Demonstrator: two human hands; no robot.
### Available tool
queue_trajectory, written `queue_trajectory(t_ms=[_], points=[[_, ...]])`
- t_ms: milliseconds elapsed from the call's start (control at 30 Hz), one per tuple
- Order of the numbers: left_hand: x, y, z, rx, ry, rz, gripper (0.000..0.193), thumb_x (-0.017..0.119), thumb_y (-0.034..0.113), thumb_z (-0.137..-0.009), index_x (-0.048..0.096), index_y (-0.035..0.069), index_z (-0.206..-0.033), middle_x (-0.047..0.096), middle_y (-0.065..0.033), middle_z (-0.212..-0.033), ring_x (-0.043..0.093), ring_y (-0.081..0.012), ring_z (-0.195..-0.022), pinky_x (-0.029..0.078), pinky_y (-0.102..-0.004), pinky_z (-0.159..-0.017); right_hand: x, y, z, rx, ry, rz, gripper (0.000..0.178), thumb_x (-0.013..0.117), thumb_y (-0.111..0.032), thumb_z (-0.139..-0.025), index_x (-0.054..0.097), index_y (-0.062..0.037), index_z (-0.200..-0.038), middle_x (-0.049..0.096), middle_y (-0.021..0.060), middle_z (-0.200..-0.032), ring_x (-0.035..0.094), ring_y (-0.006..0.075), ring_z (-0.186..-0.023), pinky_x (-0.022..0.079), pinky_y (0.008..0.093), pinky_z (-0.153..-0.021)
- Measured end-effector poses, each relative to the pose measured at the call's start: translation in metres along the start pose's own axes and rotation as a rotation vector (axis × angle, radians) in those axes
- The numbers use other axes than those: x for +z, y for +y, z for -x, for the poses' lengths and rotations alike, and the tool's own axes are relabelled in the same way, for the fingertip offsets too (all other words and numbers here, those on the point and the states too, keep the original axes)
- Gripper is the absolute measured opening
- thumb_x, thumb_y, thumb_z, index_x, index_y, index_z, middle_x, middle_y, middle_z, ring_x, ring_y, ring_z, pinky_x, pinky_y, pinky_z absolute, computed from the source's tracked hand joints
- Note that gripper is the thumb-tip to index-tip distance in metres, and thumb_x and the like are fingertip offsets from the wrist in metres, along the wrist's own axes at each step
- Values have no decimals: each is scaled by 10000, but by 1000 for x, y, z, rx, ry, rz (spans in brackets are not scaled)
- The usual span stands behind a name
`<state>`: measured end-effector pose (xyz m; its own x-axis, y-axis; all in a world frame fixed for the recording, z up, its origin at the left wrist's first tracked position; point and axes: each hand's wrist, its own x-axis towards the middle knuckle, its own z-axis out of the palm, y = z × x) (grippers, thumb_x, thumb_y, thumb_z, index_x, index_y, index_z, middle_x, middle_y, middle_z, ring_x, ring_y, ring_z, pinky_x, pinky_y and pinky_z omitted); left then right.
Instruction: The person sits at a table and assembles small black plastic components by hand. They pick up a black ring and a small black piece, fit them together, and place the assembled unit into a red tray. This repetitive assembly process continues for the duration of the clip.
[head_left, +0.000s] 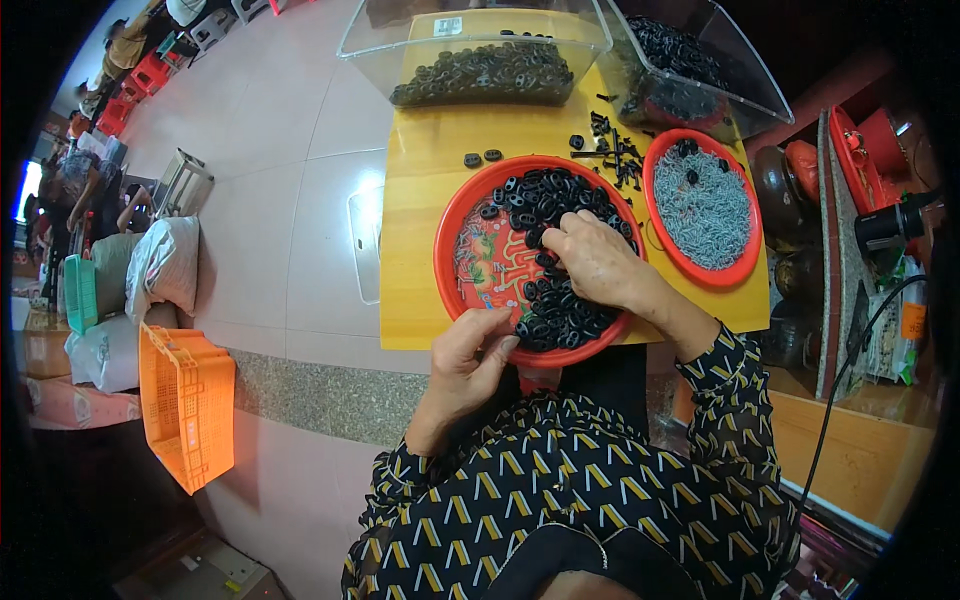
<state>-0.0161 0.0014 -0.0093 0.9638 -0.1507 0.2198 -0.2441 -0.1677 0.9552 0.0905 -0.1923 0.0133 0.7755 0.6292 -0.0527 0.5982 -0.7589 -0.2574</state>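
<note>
A round red tray (pixel 441 262) with a printed bottom holds many small black oval pieces with holes (pixel 555 192), heaped at its far and right sides. Some small silver screws (pixel 470 250) lie at its left. My right hand (pixel 592 260) reaches over the heap, thumb and fingers pinched at a black oval piece (pixel 535 238). At the tray's near left rim, my left hand (pixel 468 358) is closed, thumb against fingers; whatever it grips is too small or hidden to name. A second red tray (pixel 740 277), full of silver screws (pixel 705 215), sits to the right with a few black pieces on top.
Two clear plastic bins (pixel 480 75) (pixel 680 65) of black pieces stand at the back of the yellow table (pixel 415 200). Loose black bolts (pixel 625 160) lie between bins and trays. An orange crate (pixel 190 410) is on the floor at left. Jars (pixel 785 190) crowd the right side.
</note>
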Motion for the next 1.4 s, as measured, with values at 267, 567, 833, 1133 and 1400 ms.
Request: queue_trajectory(t_ms=[267, 567, 833, 1133, 1400], points=[[-5, 10, -27, 169, 91, -336, 236, 605, -84, -694, 586, -13, -918, 559, -121, -838, 575, -198, -772, 461, -270, -664, -12, 1, 18, -9, 286, -313, 146, 567, -20, -705, 519, -1, -841, 503, 176, -749, 512, 348, -729, 422, 405, -665], [-5, 0, -61, 319, -270, -595, 108, 578, -2, -605, 573, 12, -712, 504, -122, -721, 496, -299, -721, 417, -377, -669, -15, -18, 54, 122, 411, -713, 143, 594, 7, -727, 528, 7, -853, 484, 76, -693, 445, 137, -558, 379, 264, -520], [5, 6, -59, 271, -481, -753, 76, 542, 32, -592, 587, 4, -646, 520, -122, -695, 522, -280, -739, 429, -362, -684, -15, -23, 67, 163, 304, -779, 137, 590, -2, -726, 536, 16, -851, 524, 117, -758, 519, 224, -670, 416, 301, -592], [19, 14, -63, 271, -538, -927, 93, 553, 45, -587, 578, -9, -659, 547, -138, -725, 539, -278, -746, 433, -363, -689, -5, -24, 69, 154, 290, -815, 140, 568, -14, -742, 558, 20, -878, 552, 154, -795, 566, 294, -721, 444, 329, -637], [22, 12, -57, 301, -491, -1031, 140, 535, 16, -608, 519, -36, -736, 512, -163, -789, 508, -309, -793, 421, -382, -706, -3, -25, 68, 268, 295, -1024, 88, 572, -32, -774, 555, 14, -847, 545, 84, -762, 540, 171, -682, 438, 282, -630]])
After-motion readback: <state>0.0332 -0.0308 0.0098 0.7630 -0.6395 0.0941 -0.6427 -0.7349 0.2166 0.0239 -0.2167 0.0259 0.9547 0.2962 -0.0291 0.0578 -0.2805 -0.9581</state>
